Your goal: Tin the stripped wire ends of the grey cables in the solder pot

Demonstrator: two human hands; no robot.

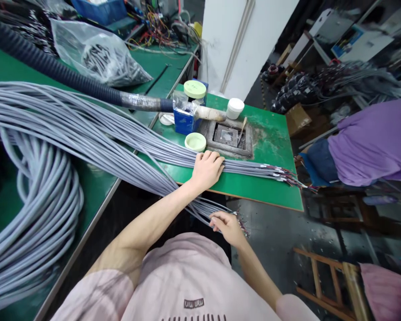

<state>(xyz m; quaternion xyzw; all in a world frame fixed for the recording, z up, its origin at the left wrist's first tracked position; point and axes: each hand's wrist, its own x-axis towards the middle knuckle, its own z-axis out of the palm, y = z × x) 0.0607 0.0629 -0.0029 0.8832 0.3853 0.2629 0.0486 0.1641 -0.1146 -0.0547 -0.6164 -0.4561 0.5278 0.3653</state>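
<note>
A bundle of grey cables [247, 166] lies along the green board, its stripped ends [289, 175] showing thin coloured wires near the board's right end. My left hand [207, 168] is wrapped over this bundle and grips it. A second bundle of grey cables [150, 177] hangs below the board's front edge, in front of my body. At its wire ends, my right hand [227, 226] has its fingers curled together against the cables; what they pinch is hidden. Just behind the left hand sits a pale green round lid or dish [195, 141].
A sunken metal pot [227, 136] with a thin stick [242, 130] is set in the board, below a hose nozzle [210, 113]. A white tub [235, 108] stands behind. Coiled cables [43, 209] fill the left table. A person in purple [374, 138] sits at right.
</note>
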